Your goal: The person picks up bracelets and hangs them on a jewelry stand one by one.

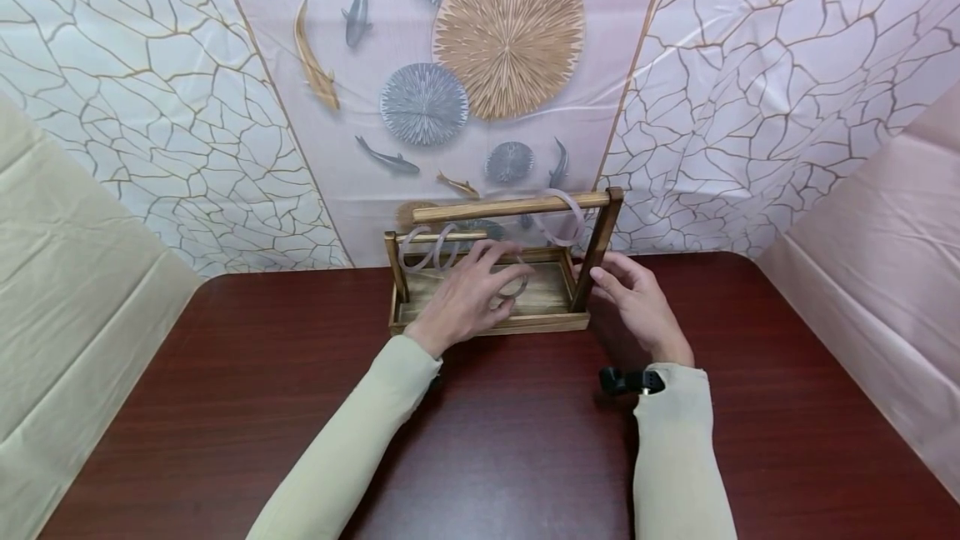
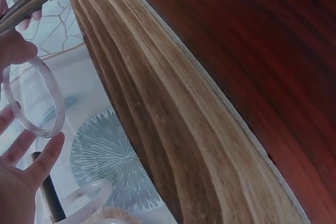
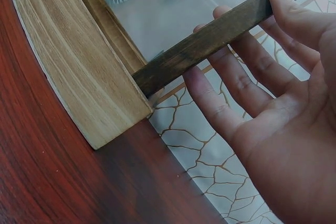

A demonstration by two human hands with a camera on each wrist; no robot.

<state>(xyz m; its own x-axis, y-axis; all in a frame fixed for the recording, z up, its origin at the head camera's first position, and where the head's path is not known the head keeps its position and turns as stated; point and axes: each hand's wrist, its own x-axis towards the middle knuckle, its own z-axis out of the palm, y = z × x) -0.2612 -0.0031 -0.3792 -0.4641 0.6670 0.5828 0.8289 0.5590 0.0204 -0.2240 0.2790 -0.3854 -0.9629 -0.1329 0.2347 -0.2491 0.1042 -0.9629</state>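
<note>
My left hand (image 1: 467, 297) pinches a pale translucent bangle (image 2: 59, 109) between thumb and fingers, over the tray of a wooden bangle stand (image 1: 543, 323). My right hand (image 1: 639, 307) holds the stand's tall right post (image 1: 602, 244), thumb on the near side and fingers behind it. One pale bangle (image 1: 580, 222) hangs on the upper bar (image 1: 502, 209), near that post. Two more bangles (image 1: 438, 250) hang on the lower bar (image 1: 474, 237), to the left of my left hand.
The stand sits near the back edge of a dark red-brown table (image 1: 510, 432). Behind it hangs a patterned cloth backdrop (image 1: 480, 140) with fish and round motifs. Plain beige cloth (image 1: 885, 290) closes off the sides.
</note>
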